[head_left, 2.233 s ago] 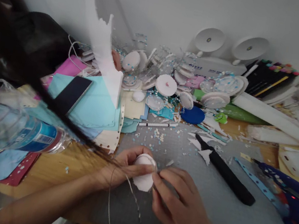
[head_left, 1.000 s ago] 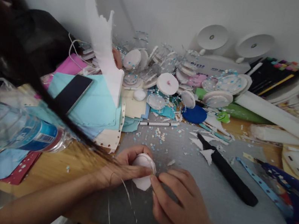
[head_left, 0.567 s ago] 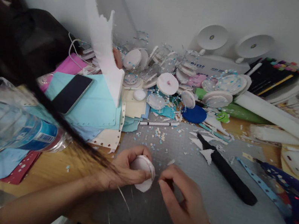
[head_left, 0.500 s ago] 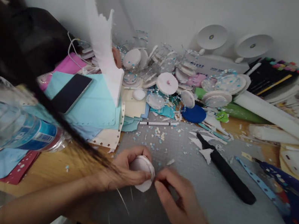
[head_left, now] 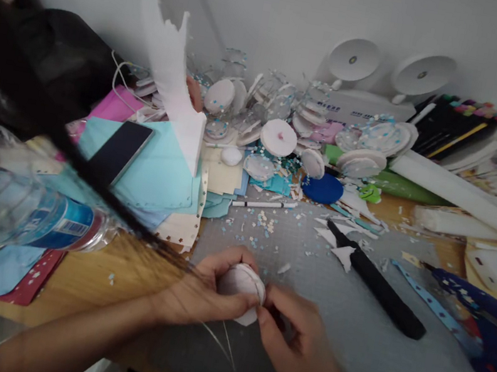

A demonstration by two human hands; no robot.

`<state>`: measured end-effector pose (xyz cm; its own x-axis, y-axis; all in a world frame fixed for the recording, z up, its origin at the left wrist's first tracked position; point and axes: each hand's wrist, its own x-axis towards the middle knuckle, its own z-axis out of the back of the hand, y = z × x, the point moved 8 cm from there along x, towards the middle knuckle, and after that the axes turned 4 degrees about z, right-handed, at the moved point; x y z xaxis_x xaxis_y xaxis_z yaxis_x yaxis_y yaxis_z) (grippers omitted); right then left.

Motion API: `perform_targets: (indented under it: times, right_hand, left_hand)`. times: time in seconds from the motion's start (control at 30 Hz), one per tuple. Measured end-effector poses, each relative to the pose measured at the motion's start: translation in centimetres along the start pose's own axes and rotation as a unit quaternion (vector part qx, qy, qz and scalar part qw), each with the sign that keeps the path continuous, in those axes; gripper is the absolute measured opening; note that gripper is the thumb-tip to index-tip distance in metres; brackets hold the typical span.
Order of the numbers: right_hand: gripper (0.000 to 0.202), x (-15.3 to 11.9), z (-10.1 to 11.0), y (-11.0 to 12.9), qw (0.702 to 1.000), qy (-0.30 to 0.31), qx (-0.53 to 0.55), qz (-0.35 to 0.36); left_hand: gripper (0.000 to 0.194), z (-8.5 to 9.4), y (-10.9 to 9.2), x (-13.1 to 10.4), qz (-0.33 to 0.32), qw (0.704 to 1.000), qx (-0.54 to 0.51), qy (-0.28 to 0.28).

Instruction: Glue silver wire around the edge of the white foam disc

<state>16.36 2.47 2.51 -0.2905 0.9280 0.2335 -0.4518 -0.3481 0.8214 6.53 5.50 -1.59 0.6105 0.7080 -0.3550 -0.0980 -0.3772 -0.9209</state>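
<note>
A small round white paper disc [head_left: 239, 283], layered at its rim, is gripped between the thumb and curled fingers of my left hand [head_left: 208, 284]. At the disc's right edge, my right hand [head_left: 289, 326] has thumb and index finger pinched on the rim; its fingertips are partly hidden. A pale pointed piece of paper shows below the disc. Thin light strands [head_left: 226, 347] hang beneath my hands. Just above lie tiny blue and white paper bits [head_left: 266, 221] on the grey cutting mat [head_left: 365, 370].
A black-handled tool [head_left: 385, 294] and a blue glue gun [head_left: 484, 314] lie to the right. On the left are a water bottle [head_left: 33, 217] and a phone [head_left: 118, 151] on blue paper. Several decorated white discs [head_left: 279, 137] crowd the back. Dark blurred hair crosses the left side.
The disc and my left hand have shifted slightly right. My right fingers, a little apart from the disc before, now meet its right rim.
</note>
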Motion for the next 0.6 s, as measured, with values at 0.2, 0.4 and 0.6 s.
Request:
perform_targets:
  times: [0.2,0.4,0.6]
  right_hand:
    - [0.02,-0.3,1.0,1.0,0.998,-0.036,-0.022,0.049]
    - [0.025,-0.3,2.6,0.2,0.996,-0.081,-0.012,0.027]
    - [0.026,-0.3,2.7,-0.2,0.997,-0.077,-0.002,0.011]
  left_hand:
    - [0.034,-0.3,-1.5,-0.4,-0.07,0.994,-0.045,0.075]
    - [0.04,1.0,-3.1,0.0,-0.141,0.983,-0.099,0.063]
    - [0.023,2.1,-3.7,-0.1,-0.203,0.975,-0.092,0.004]
